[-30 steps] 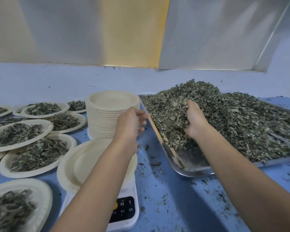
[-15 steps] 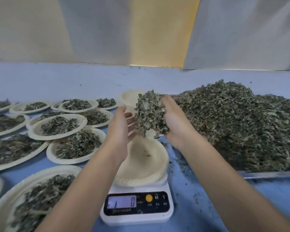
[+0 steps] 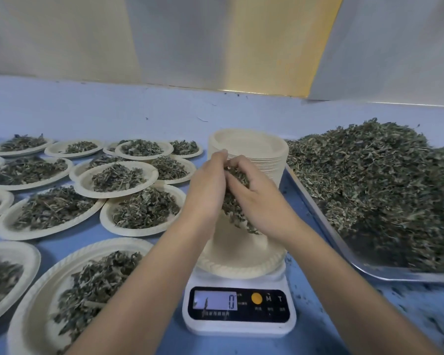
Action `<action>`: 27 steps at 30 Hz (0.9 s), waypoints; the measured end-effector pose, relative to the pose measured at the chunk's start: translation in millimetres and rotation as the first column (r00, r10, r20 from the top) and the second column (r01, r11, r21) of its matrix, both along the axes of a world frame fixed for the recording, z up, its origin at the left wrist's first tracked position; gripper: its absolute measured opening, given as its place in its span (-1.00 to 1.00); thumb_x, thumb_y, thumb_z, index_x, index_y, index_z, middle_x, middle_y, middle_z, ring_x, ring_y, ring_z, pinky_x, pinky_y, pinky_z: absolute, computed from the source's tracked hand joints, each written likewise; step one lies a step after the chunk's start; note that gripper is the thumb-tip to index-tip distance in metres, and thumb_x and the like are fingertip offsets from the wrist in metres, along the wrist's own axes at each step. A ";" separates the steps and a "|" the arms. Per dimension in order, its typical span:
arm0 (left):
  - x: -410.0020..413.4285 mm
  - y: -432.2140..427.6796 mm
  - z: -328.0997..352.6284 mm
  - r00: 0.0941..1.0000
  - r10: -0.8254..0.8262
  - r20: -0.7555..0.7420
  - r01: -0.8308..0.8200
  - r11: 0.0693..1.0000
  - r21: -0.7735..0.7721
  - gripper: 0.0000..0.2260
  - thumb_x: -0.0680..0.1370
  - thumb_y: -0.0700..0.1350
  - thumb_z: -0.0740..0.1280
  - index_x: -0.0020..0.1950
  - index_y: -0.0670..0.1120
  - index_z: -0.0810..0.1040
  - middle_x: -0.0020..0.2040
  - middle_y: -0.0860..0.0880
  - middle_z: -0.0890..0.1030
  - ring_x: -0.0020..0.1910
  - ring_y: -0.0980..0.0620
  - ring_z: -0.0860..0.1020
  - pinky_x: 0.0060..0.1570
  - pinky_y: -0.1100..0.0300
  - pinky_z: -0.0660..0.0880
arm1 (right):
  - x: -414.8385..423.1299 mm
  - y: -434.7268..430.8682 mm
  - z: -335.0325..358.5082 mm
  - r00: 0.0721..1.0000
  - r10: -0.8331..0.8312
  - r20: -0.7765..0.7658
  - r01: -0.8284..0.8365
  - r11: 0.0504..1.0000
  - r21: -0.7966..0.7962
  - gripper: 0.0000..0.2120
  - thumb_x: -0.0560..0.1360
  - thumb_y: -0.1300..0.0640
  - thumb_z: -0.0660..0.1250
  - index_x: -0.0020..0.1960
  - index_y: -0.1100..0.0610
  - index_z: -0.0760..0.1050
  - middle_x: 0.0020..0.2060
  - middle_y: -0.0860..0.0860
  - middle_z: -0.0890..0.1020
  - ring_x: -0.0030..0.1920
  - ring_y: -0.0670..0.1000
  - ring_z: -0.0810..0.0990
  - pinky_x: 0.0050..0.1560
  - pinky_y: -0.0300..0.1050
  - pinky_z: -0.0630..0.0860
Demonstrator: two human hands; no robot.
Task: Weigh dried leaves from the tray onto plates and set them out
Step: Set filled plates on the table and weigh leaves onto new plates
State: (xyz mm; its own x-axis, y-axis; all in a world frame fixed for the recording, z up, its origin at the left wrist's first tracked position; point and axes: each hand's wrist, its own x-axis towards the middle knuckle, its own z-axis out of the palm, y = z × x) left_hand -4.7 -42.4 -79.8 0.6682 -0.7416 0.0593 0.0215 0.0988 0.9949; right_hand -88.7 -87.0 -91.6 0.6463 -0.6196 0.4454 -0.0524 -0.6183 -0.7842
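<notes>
Two hands meet above the scale: the left hand (image 3: 206, 185) and right hand (image 3: 259, 198) press together, fingers curled around one handful of dried leaves (image 3: 233, 213). They hold it just over the single bare plate (image 3: 241, 268) sitting on the scale (image 3: 238, 325), whose display reads 0. One stack of unused plates (image 3: 251, 147) stands directly behind the hands. One steel tray (image 3: 385, 275) lies to the right, with a heap of leaves (image 3: 382, 180) piled high in it. A narrow strip of blue tabletop (image 3: 296, 198), speckled with crumbs, separates its rim from the scale. On the left, at least a dozen filled plates (image 3: 138, 233) crowd together, several overlapping.
</notes>
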 end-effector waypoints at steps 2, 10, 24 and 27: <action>-5.2 -2.5 -6.3 0.999 0.022 0.045 -0.022 1.000 0.001 -0.68 0.58 0.14 0.12 -0.18 0.01 0.55 -0.11 -0.03 0.64 -0.08 0.05 0.60 -0.01 0.07 0.49 | 1.6 1.6 -3.9 1.000 -0.026 -0.006 0.026 0.999 -0.034 -0.86 0.62 0.02 0.14 0.07 0.03 0.44 -0.11 -0.03 0.59 -0.07 -0.04 0.55 -0.05 -0.06 0.47; -17.5 -2.4 -14.3 0.989 0.135 -0.067 -0.142 0.982 -0.123 -0.66 0.61 0.11 0.12 -0.12 -0.03 0.59 -0.19 0.00 0.65 -0.10 0.03 0.62 -0.02 0.06 0.52 | 7.0 6.1 -16.5 0.990 -0.085 0.114 0.091 0.995 -0.042 -0.91 0.63 0.00 0.09 0.04 -0.09 0.36 -0.01 -0.12 0.36 -0.06 -0.33 0.42 -0.10 -0.52 0.35; -8.2 -4.7 -22.3 0.965 0.262 0.010 -0.256 0.949 -0.184 -0.64 0.60 -0.01 0.25 -0.39 -0.03 0.36 -0.62 0.15 0.32 -0.54 0.19 0.27 -0.39 0.20 0.21 | 3.4 7.2 -9.1 0.985 -0.076 0.156 0.062 0.994 0.087 -0.88 0.63 0.11 0.12 -0.05 -0.02 0.38 -0.02 -0.01 0.47 0.10 -0.06 0.41 0.08 -0.30 0.31; -2.1 -2.5 -18.7 0.964 0.266 -0.013 -0.265 0.951 -0.162 -0.68 0.60 0.00 0.24 -0.34 -0.05 0.42 -0.64 0.16 0.32 -0.61 0.20 0.27 -0.48 0.25 0.23 | 0.4 5.5 -5.1 0.981 -0.109 0.162 0.093 0.990 0.108 -0.88 0.64 0.11 0.11 -0.03 0.06 0.40 0.00 0.04 0.50 0.10 0.00 0.43 0.06 -0.20 0.32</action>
State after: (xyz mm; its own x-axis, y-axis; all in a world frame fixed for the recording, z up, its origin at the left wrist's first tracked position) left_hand -6.8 -44.9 -98.5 0.8384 -0.5178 0.1700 -0.0358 0.2588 0.9653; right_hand -88.3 -81.5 -96.7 0.4995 -0.7244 0.4752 0.0266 -0.5354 -0.8442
